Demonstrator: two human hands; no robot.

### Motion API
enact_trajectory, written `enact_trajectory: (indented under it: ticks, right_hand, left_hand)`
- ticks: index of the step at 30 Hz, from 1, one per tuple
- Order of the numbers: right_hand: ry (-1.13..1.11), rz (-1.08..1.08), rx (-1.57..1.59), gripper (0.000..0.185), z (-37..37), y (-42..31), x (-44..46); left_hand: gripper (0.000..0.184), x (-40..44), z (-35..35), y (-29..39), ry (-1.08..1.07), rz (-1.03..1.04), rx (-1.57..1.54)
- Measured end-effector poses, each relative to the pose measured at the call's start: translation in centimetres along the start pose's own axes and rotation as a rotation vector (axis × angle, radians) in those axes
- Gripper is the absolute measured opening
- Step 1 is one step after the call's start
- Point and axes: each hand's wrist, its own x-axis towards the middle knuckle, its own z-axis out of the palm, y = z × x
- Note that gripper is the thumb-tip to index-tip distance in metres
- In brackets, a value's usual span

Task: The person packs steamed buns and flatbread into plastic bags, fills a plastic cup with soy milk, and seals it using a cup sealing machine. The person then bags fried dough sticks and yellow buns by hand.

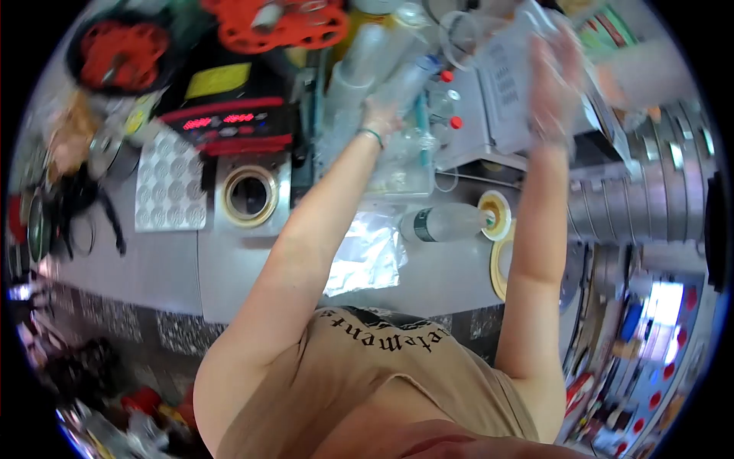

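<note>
My left hand (384, 116) reaches into a pale plastic bin (405, 187) that holds several clear bottles and cups. Its fingers lie against a clear bottle with a blue cap (417, 75), and a grip on it cannot be made out. My right hand (556, 80), blurred by motion and seemingly in a clear plastic glove, is raised over white printed sheets (501, 96) on the right. Below the bin, a clear bottle (447, 222) lies on its side, its neck by a small round tub (495, 213). A shiny clear plastic bag (367, 252) lies flat nearer my body.
A black and red scale (229, 126) with lit digits stands left of the bin. Near it are an embossed silver sheet (170, 183) and a roll of tape (248, 196). Red reels (287, 23) sit at the back. A ribbed metal duct (619, 191) is at right.
</note>
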Motion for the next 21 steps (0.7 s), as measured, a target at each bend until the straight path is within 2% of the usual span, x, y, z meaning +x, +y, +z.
enact_trajectory:
  ticks: [1,2,3,4,5,6,7,8,9,10,11,12,14,15,17,21]
  right_hand:
    - [-0.037,0.046,0.278,0.048,-2.2,0.6,-1.4]
    - [0.041,0.253,0.549,0.055,-4.1,-3.6,-3.4]
    - [0.066,0.323,0.790,0.062,-6.1,-5.5,-5.7]
    - [0.003,0.382,0.878,0.065,-7.3,-6.7,-8.5]
    - [-0.039,0.431,0.944,0.065,-7.1,-7.7,-11.6]
    - [-0.135,0.862,1.189,0.065,-7.4,-7.7,-15.0]
    - [-0.364,1.101,1.250,0.062,-7.1,-8.7,-17.8]
    - [-0.494,1.352,1.393,0.060,-6.4,-9.6,-20.7]
    - [-0.645,1.615,1.490,0.057,-5.7,-10.2,-23.8]
    - [-0.791,1.617,1.527,0.057,-4.5,-9.1,-28.2]
    - [-0.957,1.744,1.627,0.055,-2.5,-6.8,-33.1]
    - [-1.145,1.870,1.700,0.065,-0.8,-6.3,-36.3]
    - [-1.513,1.909,1.612,0.059,0.4,-10.1,-39.6]
    - [-1.693,1.891,1.535,0.056,0.8,-13.1,-41.6]
    - [-2.013,1.795,1.373,0.051,-0.1,-17.2,-43.8]
    - [-2.460,1.339,1.033,0.046,-4.6,-28.1,-49.3]
  left_hand:
    - [0.075,-4.5,-0.9,5.0,0.027,-0.173,-0.280]
    - [0.073,-10.1,-0.1,7.6,0.353,0.113,-0.134]
    - [0.084,-15.6,-1.2,11.8,0.169,0.107,-0.331]
    - [0.095,-21.3,-2.4,14.7,0.090,0.236,-0.104]
    - [0.103,-26.2,-3.0,15.7,0.059,0.450,-0.070]
    - [0.110,-30.4,-3.3,16.1,0.099,0.570,0.036]
    - [0.114,-34.6,-3.7,17.0,0.123,0.543,0.067]
    - [0.117,-38.6,-3.9,17.9,0.147,0.510,0.091]
    - [0.117,-41.7,-4.1,18.2,0.269,0.472,0.130]
    - [0.118,-45.1,-3.8,18.6,0.369,0.495,0.131]
    - [0.119,-48.3,-2.7,18.6,0.473,0.521,0.131]
    - [0.119,-51.3,-1.4,18.6,0.602,0.494,0.166]
    - [0.116,-57.0,1.3,18.8,0.898,0.576,0.246]
    - [0.109,-60.3,2.5,19.3,1.000,0.584,0.297]
    - [0.107,-64.6,5.4,19.4,1.225,0.527,0.393]
    - [0.105,-75.9,11.0,20.5,1.565,0.388,0.514]
